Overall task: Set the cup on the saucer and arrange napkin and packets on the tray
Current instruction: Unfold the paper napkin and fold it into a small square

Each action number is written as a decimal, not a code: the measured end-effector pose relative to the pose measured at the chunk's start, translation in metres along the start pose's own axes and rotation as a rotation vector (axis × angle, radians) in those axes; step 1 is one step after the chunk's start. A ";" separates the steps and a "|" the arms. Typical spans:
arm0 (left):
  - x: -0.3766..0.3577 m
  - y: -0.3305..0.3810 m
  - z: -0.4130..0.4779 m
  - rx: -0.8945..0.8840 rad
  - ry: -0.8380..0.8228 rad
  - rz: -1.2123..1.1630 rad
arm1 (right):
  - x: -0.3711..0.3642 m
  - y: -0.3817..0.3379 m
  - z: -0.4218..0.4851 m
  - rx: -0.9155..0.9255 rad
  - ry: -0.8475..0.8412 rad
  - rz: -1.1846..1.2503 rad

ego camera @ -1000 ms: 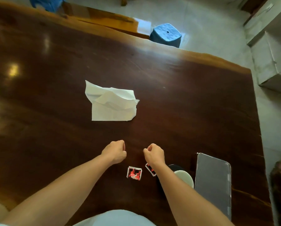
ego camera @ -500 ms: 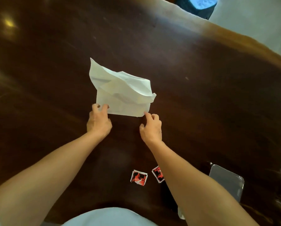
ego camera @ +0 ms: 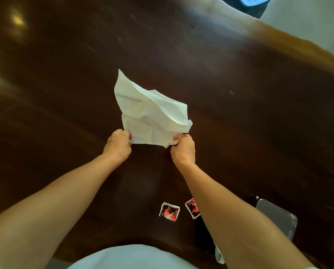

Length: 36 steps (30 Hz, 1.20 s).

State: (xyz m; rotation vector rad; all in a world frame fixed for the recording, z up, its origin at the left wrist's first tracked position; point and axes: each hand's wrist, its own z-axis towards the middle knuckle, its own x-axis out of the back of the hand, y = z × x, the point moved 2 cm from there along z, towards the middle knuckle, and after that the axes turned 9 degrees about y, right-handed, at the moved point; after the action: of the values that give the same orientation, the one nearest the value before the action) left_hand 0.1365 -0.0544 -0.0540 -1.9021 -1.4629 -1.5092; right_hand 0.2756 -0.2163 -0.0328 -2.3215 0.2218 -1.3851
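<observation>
A crumpled white napkin (ego camera: 150, 115) is in the middle of the dark wooden table. My left hand (ego camera: 118, 145) pinches its near left corner and my right hand (ego camera: 182, 149) pinches its near right corner. Two red and black packets lie near the table's front edge: one packet (ego camera: 169, 211) is in full view, and the second packet (ego camera: 192, 208) is partly hidden by my right forearm. A grey tray (ego camera: 278, 217) sits at the lower right. A sliver of the white cup (ego camera: 219, 255) shows below my right forearm; the saucer is hidden.
The table's lighter far edge (ego camera: 298, 43) runs diagonally across the upper right, with pale floor beyond. A blue stool (ego camera: 253, 2) stands on the floor past that edge. Bare dark tabletop (ego camera: 45, 94) stretches to the left.
Both hands went from fists near the packets out to the napkin, then closed on its near corners. The near edge is now lifted and bunched.
</observation>
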 end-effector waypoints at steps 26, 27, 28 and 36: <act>0.133 0.101 -0.130 -0.715 0.373 -0.566 | 0.097 0.002 -0.135 0.351 0.247 0.269; 0.139 0.102 -0.131 -0.720 0.389 -0.578 | 0.101 0.007 -0.136 0.356 0.265 0.264; 0.146 0.104 -0.132 -0.721 0.413 -0.592 | 0.104 0.011 -0.137 0.362 0.278 0.239; 0.208 0.110 -0.135 -0.577 0.616 -0.776 | 0.139 0.036 -0.138 0.357 0.378 0.175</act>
State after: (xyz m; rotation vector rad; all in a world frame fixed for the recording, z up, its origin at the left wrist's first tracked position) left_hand 0.1400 -0.0947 0.2148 -0.8664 -1.6208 -2.7843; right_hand 0.2270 -0.3350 0.1194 -1.7039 0.2575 -1.6129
